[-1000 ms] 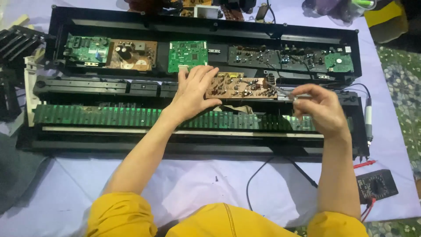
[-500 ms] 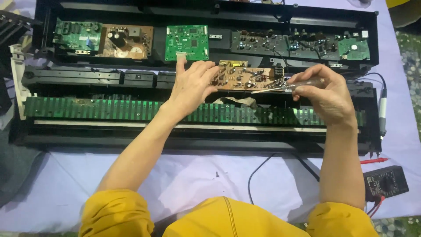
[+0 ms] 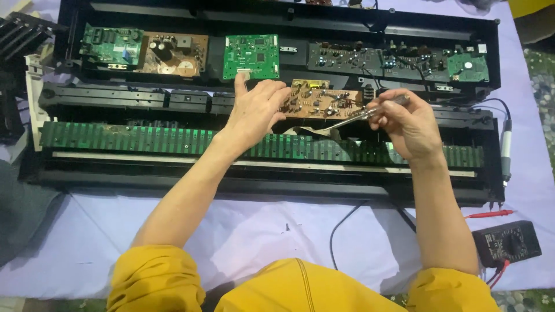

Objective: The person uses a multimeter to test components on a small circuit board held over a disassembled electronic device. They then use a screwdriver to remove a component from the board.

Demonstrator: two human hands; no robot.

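Nearest the camera, yellow sleeves (image 3: 156,280) frame a bare stretch of lavender cloth (image 3: 248,231), crossed by a black cable (image 3: 341,231); a multimeter (image 3: 507,242) sits at its right edge. Beyond lies the opened keyboard chassis (image 3: 260,185), its long green contact strip (image 3: 133,137) running nearly edge to edge. Compared with half a second ago, the right hand (image 3: 407,124) has lifted slightly and tilted its tool more steeply, while the left hand (image 3: 257,110) has barely shifted. The left hand rests flat, fingers spread, on the brown circuit board (image 3: 321,103), pinning its left end, index finger reaching the green circuit board (image 3: 251,55) behind. The right hand is closed around a metal-tipped tool (image 3: 358,117), tip touching the brown board's right part. Farther back, more boards line the rear tray, leaving little free room there.
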